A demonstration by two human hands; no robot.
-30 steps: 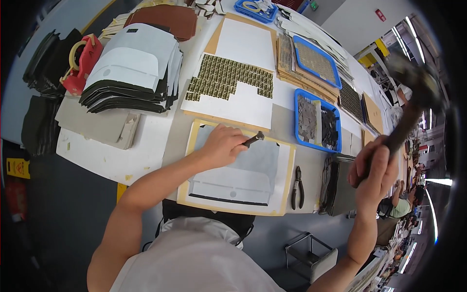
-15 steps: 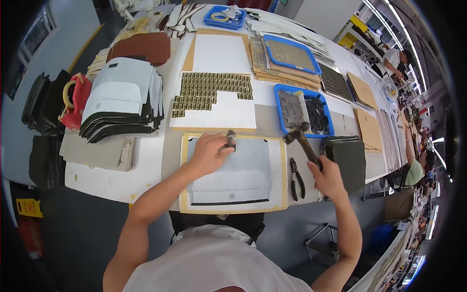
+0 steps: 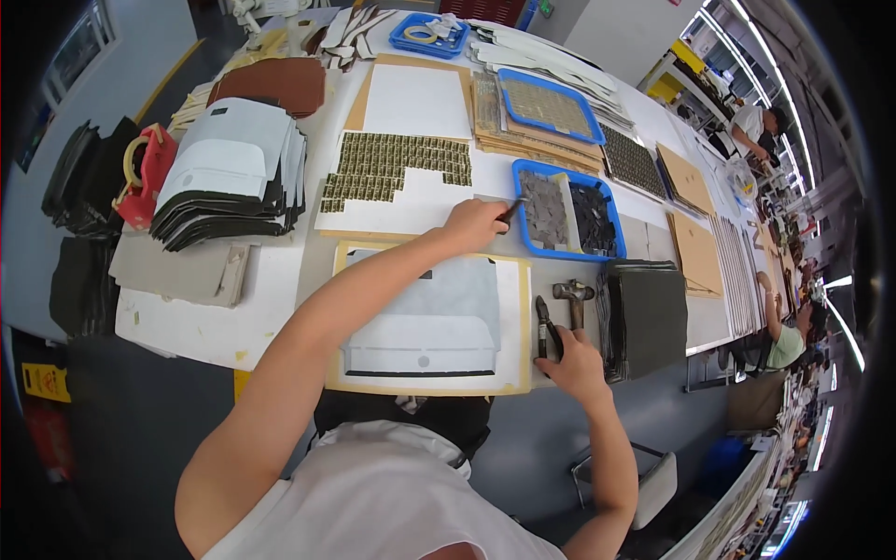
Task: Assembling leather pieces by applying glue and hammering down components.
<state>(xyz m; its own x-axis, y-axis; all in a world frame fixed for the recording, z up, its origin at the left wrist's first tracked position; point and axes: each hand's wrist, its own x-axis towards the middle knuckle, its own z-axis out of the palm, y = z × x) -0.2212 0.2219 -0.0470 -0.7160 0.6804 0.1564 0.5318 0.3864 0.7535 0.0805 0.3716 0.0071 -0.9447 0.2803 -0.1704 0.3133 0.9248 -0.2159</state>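
My left hand (image 3: 474, 227) is closed around a short dark metal punch (image 3: 511, 215), held by the near-left rim of a blue tray (image 3: 523, 235). At the right of the work board, my right hand (image 3: 576, 369) has its fingers around the handles of a pair of dark pliers (image 3: 544, 327). A hammer (image 3: 574, 297) lies beside the pliers, head away from me, its handle end partly hidden by that hand. Below my left forearm, a pale blue-grey bag panel (image 3: 448, 303) with a dark lower edge rests on the white board (image 3: 511, 359) edged in yellow tape.
The blue tray holds grey and black pieces, parted by a divider. Rows of small patterned pieces (image 3: 392, 168) lie on white card. A stack of panels (image 3: 224, 168) and a red tape dispenser (image 3: 147, 177) stand left; dark folded material (image 3: 646, 317) lies right. People work far right.
My left hand has carried the punch from the panel rightward and away, to the blue tray. My right hand has let go of the hammer, now lying on the table, and taken the pliers.
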